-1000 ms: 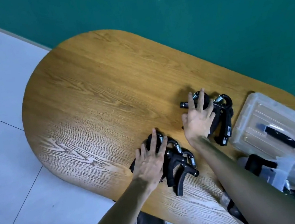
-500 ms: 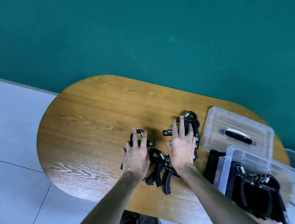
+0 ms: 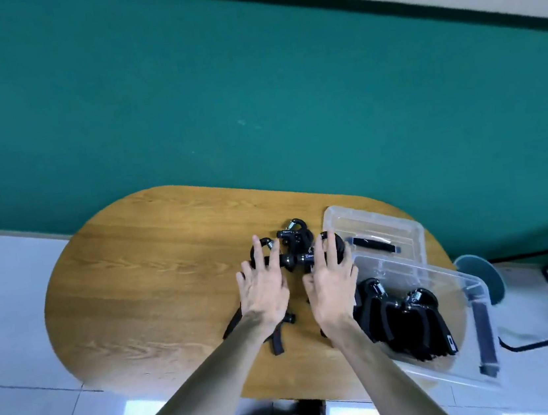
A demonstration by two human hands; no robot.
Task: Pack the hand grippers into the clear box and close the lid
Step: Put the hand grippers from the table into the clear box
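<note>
Wooden oval table (image 3: 143, 278) against a teal wall (image 3: 251, 89); nearest, both hands lie flat, fingers straight, nothing clenched: left hand (image 3: 265, 293) and right hand (image 3: 333, 288) press on the loose hand grippers (image 3: 296, 244), handles trailing near, spring ends far. Clear box (image 3: 461, 282) sits just right of the right hand, already holding packed grippers (image 3: 407, 320), so the pile goes rightward, right hand nearer. Lid (image 3: 374, 234) lies behind the box, off

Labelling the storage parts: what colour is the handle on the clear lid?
Black, on the lid handle; seen best in the head view.
</note>
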